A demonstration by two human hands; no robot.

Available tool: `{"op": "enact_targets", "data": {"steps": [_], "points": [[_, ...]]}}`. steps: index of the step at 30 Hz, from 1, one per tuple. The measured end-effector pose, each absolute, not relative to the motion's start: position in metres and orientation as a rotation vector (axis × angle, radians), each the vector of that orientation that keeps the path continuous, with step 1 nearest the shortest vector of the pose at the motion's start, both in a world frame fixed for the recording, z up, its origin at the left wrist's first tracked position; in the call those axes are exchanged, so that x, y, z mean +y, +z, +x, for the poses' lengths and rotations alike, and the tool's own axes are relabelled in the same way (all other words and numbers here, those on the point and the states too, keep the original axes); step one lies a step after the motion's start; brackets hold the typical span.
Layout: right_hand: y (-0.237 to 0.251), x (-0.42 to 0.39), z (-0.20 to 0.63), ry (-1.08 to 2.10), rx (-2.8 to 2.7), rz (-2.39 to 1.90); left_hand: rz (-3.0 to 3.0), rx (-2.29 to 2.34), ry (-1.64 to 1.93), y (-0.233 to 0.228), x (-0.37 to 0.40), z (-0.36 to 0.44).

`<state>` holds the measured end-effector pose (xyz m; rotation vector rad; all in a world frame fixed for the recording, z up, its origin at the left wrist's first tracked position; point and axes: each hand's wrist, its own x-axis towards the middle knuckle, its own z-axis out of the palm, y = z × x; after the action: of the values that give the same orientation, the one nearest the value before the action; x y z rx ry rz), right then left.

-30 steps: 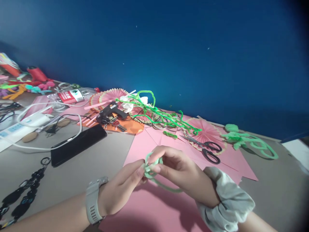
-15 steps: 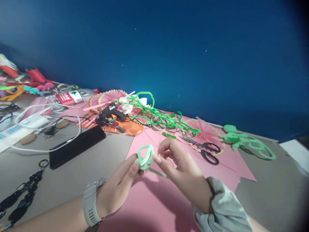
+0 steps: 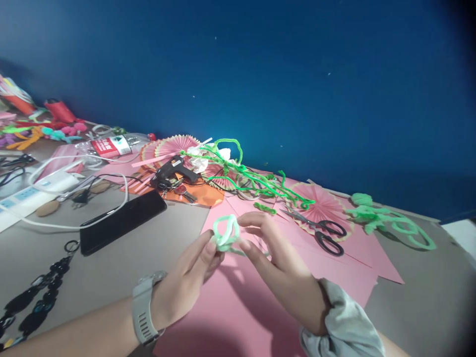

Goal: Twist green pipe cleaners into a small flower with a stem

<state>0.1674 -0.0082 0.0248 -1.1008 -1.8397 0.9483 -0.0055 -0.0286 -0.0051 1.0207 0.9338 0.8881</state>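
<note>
Pinched between the thumb and fingers of my left hand is a pale green pipe cleaner bent into small loops. Its free tail runs off to the right, under my right hand. The fingers of that hand are apart, with the thumb and index tips close to the right side of the loops; whether the thumb touches them I cannot tell. Both hands are above a sheet of pink paper. Black-handled scissors lie beyond my right hand, and a short twisted green piece rests nearby.
Bright green pipe cleaners lie over pink paper fans. A black glue gun, keys, phone, plastic bottle and white power strip are to the left. More green pipe cleaners sit right. A blue wall stands behind.
My right thumb and index finger have spread apart and come away from the loops' edge. My left hand keeps its pinch. The whole view has shifted slightly.
</note>
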Motion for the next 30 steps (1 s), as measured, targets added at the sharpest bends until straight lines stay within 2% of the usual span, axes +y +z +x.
{"op": "enact_targets", "data": {"steps": [13,20,24,30], "points": [[0.028,0.006,0.174,1.794,-1.673,-0.896,1.011,0.661,0.764,-0.015,-0.022,-0.014],[0.025,0.014,0.186,2.063,-1.797,-0.891,1.37,0.617,0.441,0.004,-0.017,-0.014],[0.023,0.014,0.189,2.058,-1.96,-0.941,1.579,0.651,0.291,0.008,-0.014,-0.013],[0.035,0.009,0.188,1.871,-2.178,-1.034,1.664,0.67,0.193,0.006,-0.015,-0.012]]}}
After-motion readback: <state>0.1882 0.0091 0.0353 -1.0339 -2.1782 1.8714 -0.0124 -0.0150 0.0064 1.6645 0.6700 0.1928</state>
